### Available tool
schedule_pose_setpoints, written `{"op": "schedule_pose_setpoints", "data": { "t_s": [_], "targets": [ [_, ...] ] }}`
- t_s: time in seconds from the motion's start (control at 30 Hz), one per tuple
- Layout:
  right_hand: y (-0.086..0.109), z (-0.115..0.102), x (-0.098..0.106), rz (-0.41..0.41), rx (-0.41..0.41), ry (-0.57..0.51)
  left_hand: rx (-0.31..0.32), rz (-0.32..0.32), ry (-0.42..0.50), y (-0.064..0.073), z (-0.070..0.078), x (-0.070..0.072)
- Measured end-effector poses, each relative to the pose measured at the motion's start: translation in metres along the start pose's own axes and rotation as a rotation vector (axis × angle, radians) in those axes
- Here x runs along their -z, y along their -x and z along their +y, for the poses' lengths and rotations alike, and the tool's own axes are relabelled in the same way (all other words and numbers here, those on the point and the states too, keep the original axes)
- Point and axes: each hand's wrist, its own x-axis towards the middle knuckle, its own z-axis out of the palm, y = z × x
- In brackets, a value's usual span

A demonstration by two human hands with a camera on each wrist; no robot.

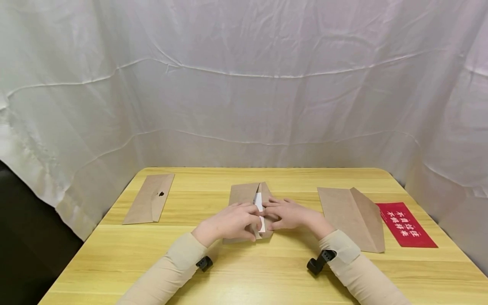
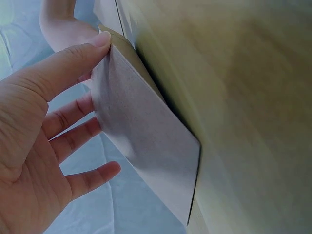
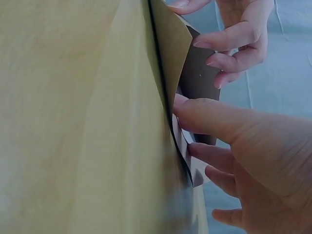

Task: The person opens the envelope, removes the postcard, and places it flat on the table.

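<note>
A brown paper envelope is in the middle of the table, with its flap spread to the right. White paper shows in its opening. My left hand pinches the edge of the opening; in the left wrist view the thumb is on the front of the envelope, with fingers behind it. Across the flap side lies my right hand, its fingers reaching toward the white paper. The right wrist view has the right thumb and forefinger spread, touching the envelope and its flap; the exact contact is partly hidden.
Another brown envelope with a small black mark lies at the far left of the wooden table. On the right lies a brown envelope with its flap unfolded, partly overlapping a red card with white characters. Pale curtains hang behind.
</note>
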Motion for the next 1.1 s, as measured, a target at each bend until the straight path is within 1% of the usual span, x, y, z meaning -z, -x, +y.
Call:
{"op": "schedule_pose_setpoints", "data": {
  "t_s": [0.23, 0.37, 0.5, 0.57, 0.8, 0.97, 1.1],
  "targets": [
    [0.0016, 0.0039, -0.0008, 0.047, 0.003, 0.014, -0.012, 0.007, 0.016, -0.0018, 0.0003, 0.0004],
    [0.0026, 0.0048, -0.0005, 0.05, -0.026, -0.002, -0.019, 0.001, 0.029, -0.0026, 0.0006, 0.0014],
    [0.0005, 0.0068, -0.004, 0.064, -0.027, -0.015, -0.023, 0.002, 0.04, -0.0027, 0.0008, 0.0016],
    [-0.001, 0.0072, -0.0064, 0.066, -0.02, -0.011, -0.019, 0.003, 0.044, -0.0026, 0.0004, 0.001],
    [-0.002, 0.0031, -0.0093, 0.031, -0.012, 0.064, -0.003, -0.013, 0.062, -0.001, -0.0002, 0.0],
    [-0.0001, -0.0006, -0.0059, 0.04, -0.015, 0.057, -0.007, -0.003, 0.069, -0.0009, -0.0012, -0.002],
    [0.0023, -0.0013, -0.003, 0.044, -0.045, 0.046, 0.0, -0.01, 0.064, -0.0016, -0.0009, -0.0025]
  ]
}}
